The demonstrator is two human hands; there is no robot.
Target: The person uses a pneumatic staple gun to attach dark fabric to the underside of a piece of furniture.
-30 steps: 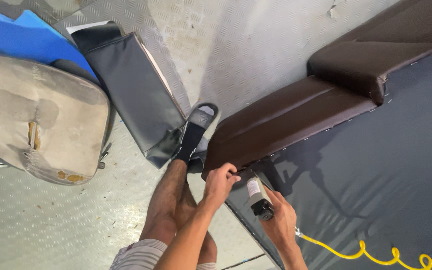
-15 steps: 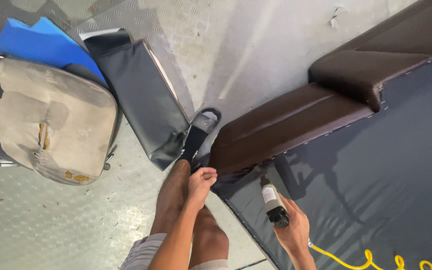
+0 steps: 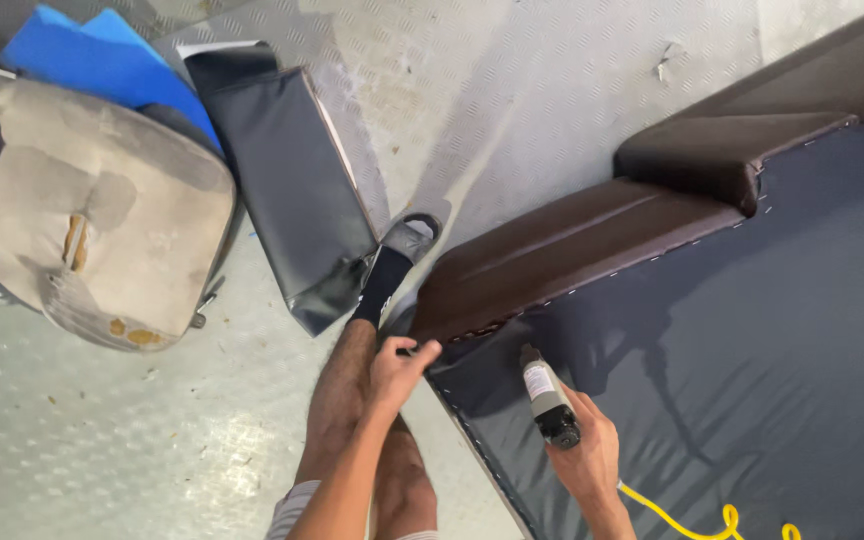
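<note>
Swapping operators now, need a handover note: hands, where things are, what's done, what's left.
Left hand: pinching the edge of the dark grey fabric sheet at the corner of the brown leather-look sofa frame.
Right hand: gripping a black pneumatic staple gun, nozzle aimed toward that corner; its yellow coiled hose trails to the right.
Done: a row of staples shows along the top fabric edge and the lower-left edge.
Left: the corner under the left hand looks not yet fastened.
Nearby on the floor: worn beige seat cushion, flat black padded panel.
</note>
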